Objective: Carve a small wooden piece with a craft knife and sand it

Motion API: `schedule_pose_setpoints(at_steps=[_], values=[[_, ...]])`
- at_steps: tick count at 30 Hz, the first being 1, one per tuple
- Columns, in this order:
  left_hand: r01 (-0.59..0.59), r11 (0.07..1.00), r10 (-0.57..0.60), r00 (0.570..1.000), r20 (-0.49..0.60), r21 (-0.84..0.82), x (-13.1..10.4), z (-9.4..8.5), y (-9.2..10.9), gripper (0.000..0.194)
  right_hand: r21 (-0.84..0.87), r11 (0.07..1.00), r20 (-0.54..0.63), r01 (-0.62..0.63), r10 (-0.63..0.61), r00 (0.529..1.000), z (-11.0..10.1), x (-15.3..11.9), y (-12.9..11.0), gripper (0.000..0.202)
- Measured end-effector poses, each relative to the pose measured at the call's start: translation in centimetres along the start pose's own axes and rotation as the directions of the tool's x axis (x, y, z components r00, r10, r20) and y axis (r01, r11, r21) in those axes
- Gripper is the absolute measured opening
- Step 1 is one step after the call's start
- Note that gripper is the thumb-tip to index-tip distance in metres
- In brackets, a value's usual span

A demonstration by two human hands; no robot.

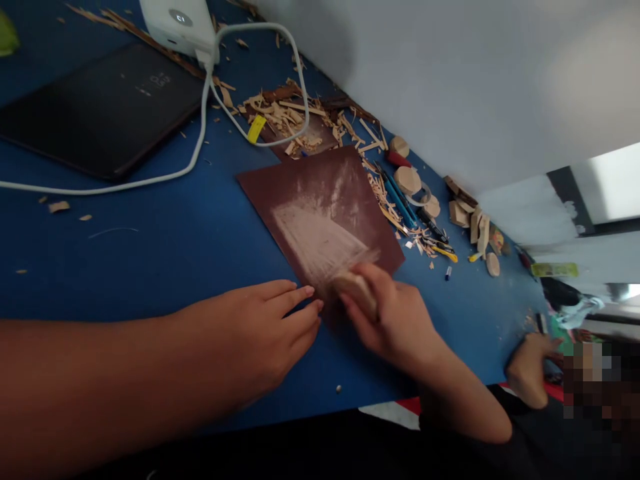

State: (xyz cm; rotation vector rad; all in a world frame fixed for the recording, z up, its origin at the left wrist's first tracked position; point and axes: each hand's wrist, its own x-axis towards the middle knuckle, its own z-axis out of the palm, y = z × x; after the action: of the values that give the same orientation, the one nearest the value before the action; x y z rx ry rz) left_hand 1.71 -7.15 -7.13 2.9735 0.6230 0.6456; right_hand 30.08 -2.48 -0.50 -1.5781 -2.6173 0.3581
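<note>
Our right hand [400, 317] has its fingers curled snugly around a pale wooden piece [356, 293] at the near end of a brown sheet [313, 183] bearing pale dust [320, 240]. Our left hand [265, 327], fingers loosely extended and grasping nothing, reaches the sheet's edge. Beyond, a second sheet [326, 137] bears wood shavings [285, 120] on the blue table [150, 253].

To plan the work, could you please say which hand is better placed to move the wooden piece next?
Probably the right hand: it grips the wooden piece at the brown sheet's near edge, while the left hand, beside the sheet, holds nothing visible.
</note>
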Motion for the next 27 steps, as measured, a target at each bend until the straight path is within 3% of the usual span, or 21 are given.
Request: schedule_pose_setpoints(at_steps=[4,7,8,11,15,19,22,23,26,27], values=[[0.015,1.0,-0.015,1.0,-0.013,0.004,0.15,-0.08,-0.01,0.043,-0.077,0.982,-0.149,-0.173,0.16,0.976,0.01,0.0,-0.08,0.048],[0.009,1.0,-0.009,1.0,0.001,0.008,0.14,-0.15,0.0,0.043,-0.03,0.999,-0.013,-0.031,0.03,0.999,-0.02,-0.09,-0.34,0.05],[0.008,1.0,-0.008,1.0,0.0,0.008,0.11,-0.15,0.0,0.043,-0.011,0.999,0.003,-0.045,0.045,0.999,-0.07,-0.08,-0.4,0.05],[0.003,1.0,-0.003,1.0,-0.009,0.007,0.04,-0.14,-0.03,0.042,-0.117,0.969,-0.169,-0.218,0.196,0.966,-0.22,-0.03,-0.43,0.047],[0.001,1.0,-0.001,1.0,-0.001,0.001,0.09,-0.16,-0.1,0.044,-0.052,0.998,0.0,-0.031,0.031,1.0,-0.31,0.0,-0.25,0.048],[0.004,1.0,-0.004,1.0,0.005,-0.005,0.13,-0.09,-0.09,0.044,-0.142,0.962,-0.184,-0.232,0.205,0.961,-0.38,0.16,-0.12,0.049],[-0.001,1.0,0.001,1.0,0.006,-0.008,0.05,-0.08,-0.04,0.044,-0.104,0.993,-0.012,-0.053,0.052,0.999,-0.3,0.1,-0.47,0.048],[0.001,1.0,-0.001,1.0,0.005,-0.009,0.02,-0.11,-0.04,0.043,-0.086,0.995,-0.003,-0.059,0.059,0.998,-0.28,0.09,-0.55,0.048],[0.001,1.0,-0.001,1.0,0.004,-0.005,0.01,-0.26,-0.07,0.041,-0.156,0.959,-0.176,-0.236,0.208,0.962,-0.24,0.05,-0.64,0.047],[-0.003,1.0,0.003,1.0,0.008,-0.005,0.03,-0.3,-0.09,0.041,-0.178,0.957,-0.17,-0.23,0.2,0.965,-0.22,0.0,-0.67,0.047]])
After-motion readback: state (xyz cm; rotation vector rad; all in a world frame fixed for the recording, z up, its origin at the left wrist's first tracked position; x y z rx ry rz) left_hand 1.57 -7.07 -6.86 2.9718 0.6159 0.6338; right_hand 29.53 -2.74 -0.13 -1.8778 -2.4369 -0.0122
